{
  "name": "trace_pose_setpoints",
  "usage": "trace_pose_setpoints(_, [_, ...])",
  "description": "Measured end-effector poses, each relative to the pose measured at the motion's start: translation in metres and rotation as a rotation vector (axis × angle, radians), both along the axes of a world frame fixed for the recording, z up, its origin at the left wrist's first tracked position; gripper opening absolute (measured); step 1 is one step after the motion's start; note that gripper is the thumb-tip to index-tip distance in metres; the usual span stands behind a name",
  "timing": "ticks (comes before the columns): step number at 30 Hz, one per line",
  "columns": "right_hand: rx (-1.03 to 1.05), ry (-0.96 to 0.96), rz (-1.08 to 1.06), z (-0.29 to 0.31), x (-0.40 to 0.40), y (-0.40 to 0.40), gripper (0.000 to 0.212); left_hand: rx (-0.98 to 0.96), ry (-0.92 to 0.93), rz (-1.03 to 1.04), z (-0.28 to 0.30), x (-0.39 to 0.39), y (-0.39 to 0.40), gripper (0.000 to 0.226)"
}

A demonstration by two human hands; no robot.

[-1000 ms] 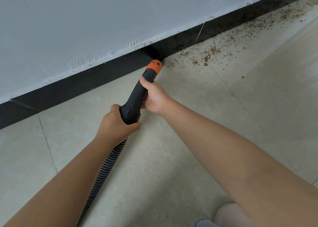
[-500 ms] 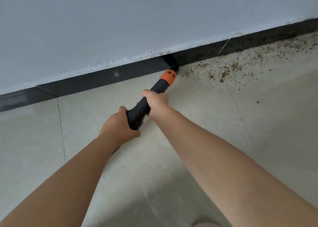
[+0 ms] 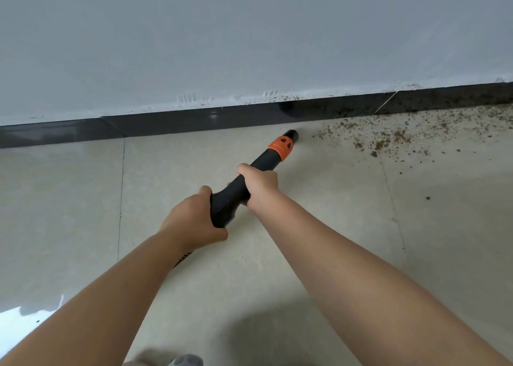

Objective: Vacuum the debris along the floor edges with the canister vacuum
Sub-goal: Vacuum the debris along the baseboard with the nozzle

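A black vacuum wand (image 3: 262, 163) with an orange collar (image 3: 281, 145) points up and to the right across the pale floor tiles. Its nozzle tip (image 3: 291, 134) sits on the floor just short of the black baseboard (image 3: 194, 119). My left hand (image 3: 194, 219) grips the thick rear end of the wand. My right hand (image 3: 261, 183) grips the wand further forward, behind the orange collar. Brown debris (image 3: 388, 139) lies scattered on the floor to the right of the nozzle, along the baseboard. The ribbed hose (image 3: 184, 257) is mostly hidden under my left forearm.
A grey-white wall (image 3: 249, 38) rises above the baseboard. Debris also speckles the baseboard at the far right (image 3: 458, 99). A single dark crumb (image 3: 427, 198) lies apart on the right tile. A bit of a grey shoe or sock (image 3: 186, 360) shows at the bottom edge.
The nozzle has come away from the baseboard and now rests a little out on the tile. The view has swung so the baseboard lies more level. Both hands keep their grip.
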State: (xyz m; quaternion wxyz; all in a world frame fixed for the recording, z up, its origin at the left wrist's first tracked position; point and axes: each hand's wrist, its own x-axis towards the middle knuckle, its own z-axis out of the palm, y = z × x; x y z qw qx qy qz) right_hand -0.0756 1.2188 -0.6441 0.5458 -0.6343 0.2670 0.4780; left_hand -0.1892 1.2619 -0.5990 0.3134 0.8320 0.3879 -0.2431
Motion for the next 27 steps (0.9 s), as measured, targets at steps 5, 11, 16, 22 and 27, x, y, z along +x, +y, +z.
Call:
trace_pose_setpoints(5, [0.042, -0.007, 0.091, 0.004, -0.048, 0.028, 0.063, 0.032, -0.013, 0.108, -0.006, -0.052, 0.023, 0.043])
trace_pose_setpoints(11, [0.065, 0.031, 0.163, 0.006, -0.068, 0.066, 0.063, 0.078, -0.038, 0.119, -0.016, -0.080, 0.064, 0.044])
trace_pose_setpoints(16, [0.028, 0.003, 0.128, 0.005, -0.058, 0.083, 0.058, 0.050, -0.088, 0.016, -0.027, -0.070, 0.095, 0.042])
trace_pose_setpoints(22, [-0.036, -0.066, 0.140, 0.007, -0.035, 0.073, 0.046, 0.004, -0.147, -0.119, -0.044, -0.041, 0.101, 0.040])
trace_pose_setpoints(27, [-0.099, -0.114, 0.132, 0.013, -0.015, 0.059, 0.043, -0.025, -0.181, -0.184, -0.051, -0.016, 0.091, 0.042])
